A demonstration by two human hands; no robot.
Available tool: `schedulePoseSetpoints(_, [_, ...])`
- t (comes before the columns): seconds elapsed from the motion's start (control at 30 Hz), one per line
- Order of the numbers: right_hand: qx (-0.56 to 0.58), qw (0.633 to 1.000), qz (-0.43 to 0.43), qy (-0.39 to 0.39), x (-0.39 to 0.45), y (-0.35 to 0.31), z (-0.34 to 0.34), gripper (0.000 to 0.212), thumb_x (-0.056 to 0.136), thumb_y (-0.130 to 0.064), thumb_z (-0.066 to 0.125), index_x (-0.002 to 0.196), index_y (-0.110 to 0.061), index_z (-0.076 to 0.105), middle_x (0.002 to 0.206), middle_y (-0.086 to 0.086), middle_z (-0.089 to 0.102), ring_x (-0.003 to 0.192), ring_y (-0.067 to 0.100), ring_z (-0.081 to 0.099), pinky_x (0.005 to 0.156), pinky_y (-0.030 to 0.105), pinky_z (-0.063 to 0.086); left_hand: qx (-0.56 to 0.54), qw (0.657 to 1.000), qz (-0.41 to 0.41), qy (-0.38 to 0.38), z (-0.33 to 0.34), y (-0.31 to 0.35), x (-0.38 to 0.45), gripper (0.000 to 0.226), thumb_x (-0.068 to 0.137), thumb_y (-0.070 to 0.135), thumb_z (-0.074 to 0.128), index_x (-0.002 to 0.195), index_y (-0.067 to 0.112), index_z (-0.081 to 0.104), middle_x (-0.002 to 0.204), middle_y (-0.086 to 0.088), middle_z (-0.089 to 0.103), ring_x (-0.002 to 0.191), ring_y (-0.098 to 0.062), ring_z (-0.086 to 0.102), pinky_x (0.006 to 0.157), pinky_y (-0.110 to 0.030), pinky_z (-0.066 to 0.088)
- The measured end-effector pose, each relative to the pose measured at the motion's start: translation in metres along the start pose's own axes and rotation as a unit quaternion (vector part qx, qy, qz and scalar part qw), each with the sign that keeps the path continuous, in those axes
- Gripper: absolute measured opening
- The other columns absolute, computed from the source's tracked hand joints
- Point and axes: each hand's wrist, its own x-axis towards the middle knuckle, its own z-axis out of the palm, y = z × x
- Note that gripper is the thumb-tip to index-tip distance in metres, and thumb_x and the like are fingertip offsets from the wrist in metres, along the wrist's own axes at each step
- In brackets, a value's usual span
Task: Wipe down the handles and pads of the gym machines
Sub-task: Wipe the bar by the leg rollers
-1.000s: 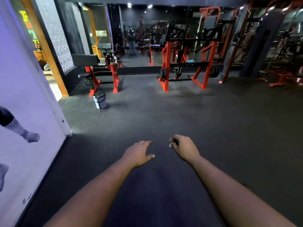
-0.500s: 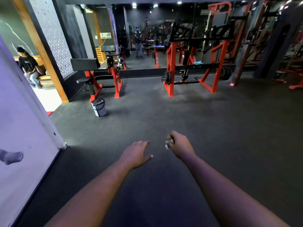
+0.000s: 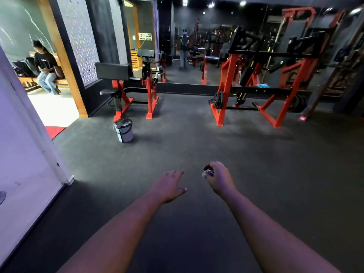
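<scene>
Both my arms reach forward over the dark rubber floor. My left hand (image 3: 169,186) is relaxed with fingers loosely extended and holds nothing. My right hand (image 3: 218,179) is curled around a small whitish-blue object (image 3: 207,173), mostly hidden in the fist. Ahead on the left stands a red-framed machine with a black pad (image 3: 113,70) and a small round seat (image 3: 107,92). Ahead on the right is a larger red and black plate-loaded machine (image 3: 264,79), and a blue cloth (image 3: 263,85) lies on its low bar.
A small metal pedal bin (image 3: 123,130) stands on the floor near the left machine. A white wall (image 3: 23,146) runs along my left, with a doorway where a person (image 3: 46,67) sits on a bench. A mirror wall (image 3: 187,46) lies behind the machines.
The view has advanced and swung left, so the machines and bin look nearer and the doorway with the seated person has come into view. Both hands keep their pose.
</scene>
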Motion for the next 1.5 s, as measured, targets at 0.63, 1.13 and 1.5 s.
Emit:
schedulePoseSetpoints(0.63, [0.079, 0.996, -0.02, -0.025, 0.418, 0.088, 0.074, 0.029, 0.076, 0.006, 0.064, 0.082, -0.022, 0.064, 0.077, -0.007, 0.065, 0.068, 0.009, 0.059, 0.064, 0.018, 0.042, 0.059, 0.998, -0.026, -0.016, -0.082, -0.084, 0.413, 0.076, 0.098, 0.058, 0.057, 0.16, 0.025, 0.029, 0.16, -0.002, 0.042, 0.145, -0.026, 0.04, 0.113, -0.039, 0.039])
schedulePoseSetpoints(1.13, [0.076, 0.989, -0.051, -0.119, 0.714, 0.114, 0.179, 0.024, 0.081, 0.001, 0.065, 0.093, -0.019, 0.068, 0.077, -0.013, 0.062, 0.069, -0.005, 0.057, 0.06, 0.011, 0.039, 0.005, 0.994, -0.105, -0.01, -0.107, -0.189, 0.674, 0.078, 0.095, 0.059, 0.061, 0.16, 0.028, 0.03, 0.161, 0.003, 0.04, 0.146, -0.023, 0.038, 0.11, -0.042, 0.043])
schedulePoseSetpoints(1.5, [0.042, 0.987, -0.039, -0.152, 0.921, 0.096, 0.275, 0.024, 0.086, -0.001, 0.065, 0.096, -0.022, 0.069, 0.075, -0.018, 0.061, 0.069, -0.008, 0.057, 0.061, 0.004, 0.038, -0.026, 0.991, -0.131, -0.033, -0.161, -0.329, 0.866, 0.079, 0.094, 0.06, 0.061, 0.159, 0.026, 0.031, 0.162, 0.002, 0.039, 0.148, -0.023, 0.036, 0.114, -0.043, 0.041])
